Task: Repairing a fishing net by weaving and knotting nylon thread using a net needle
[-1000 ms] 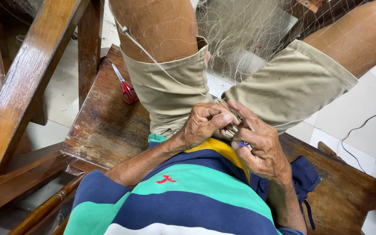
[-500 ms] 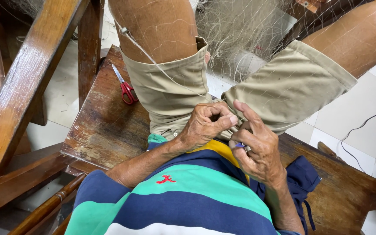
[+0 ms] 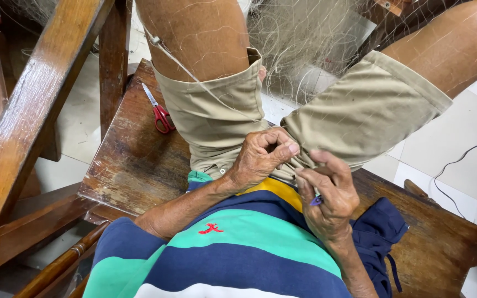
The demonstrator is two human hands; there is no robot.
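— Pale floor tiles are seen beyond a worn wooden bench (image 3: 133,165), on which the person is seated in khaki shorts (image 3: 222,116) and a striped shirt (image 3: 233,248). What is held?

— Fine fishing net (image 3: 299,38) is draped over both knees and gathered down to the lap. The left hand (image 3: 260,160) is curled shut, its fingers (image 3: 282,148) pinched on a fold of mesh just at the hem of the shorts. The right hand (image 3: 327,198) is closed around a small dark tool with a purple end (image 3: 317,201); what kind of tool it is cannot be told. The two hands are touching or nearly so.

— What could go wrong from here?

— The mesh is thin and nearly clear, so a wrong strand could be caught and pulled, and a knot could be tightened where none is wanted. Strands are also laid across the bare thigh, with a small float or knot (image 3: 154,41) on one line; a hard tug could drag these against skin or snag the shorts' button.

— And the red scissors (image 3: 160,113)?

— They are lying on the far left part of the bench, well apart from both hands. If the net is hauled sideways, they could be swept off the edge, it is judged.
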